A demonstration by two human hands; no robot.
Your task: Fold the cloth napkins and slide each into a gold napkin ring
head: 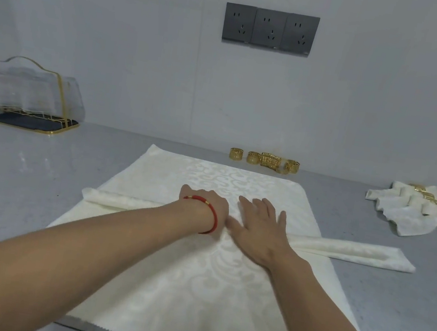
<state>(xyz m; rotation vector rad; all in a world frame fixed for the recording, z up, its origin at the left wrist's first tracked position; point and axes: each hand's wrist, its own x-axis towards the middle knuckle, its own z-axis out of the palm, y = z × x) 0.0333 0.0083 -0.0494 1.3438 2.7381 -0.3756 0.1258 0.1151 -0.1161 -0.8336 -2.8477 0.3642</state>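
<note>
- At far left, against the wall: a glass rack (33,96), gold-framed, holding clear glasses, well apart from the work. I see little risk there unless an elbow swings wide.
- Left-centre: the rolled napkin (349,250) lies crosswise on top of a flat napkin (192,290), its left end just past the flat one's edge. If the press is uneven, I expect that end to loosen first.
- Centre: left hand (206,205), red bracelet (210,215) on the wrist, is palm-down on the roll; fingers look bent over it, but I cannot tell whether they grip or only press.
- Just right of it: right hand (259,226), fingers straight and spread, flat on the cloth, holding nothing. Both hands sit mid-roll, so the ends are unguarded.
- Risk, my judgement: the lower napkin may drag or bunch with the roll, since they touch along the whole band.
- Back, right of centre: loose gold rings (265,160) near the wall. The long right tail may flop open when lifted toward them.
- Far right: finished napkins (410,213), already ringed, near the tail; a sweep could disturb them.
</note>
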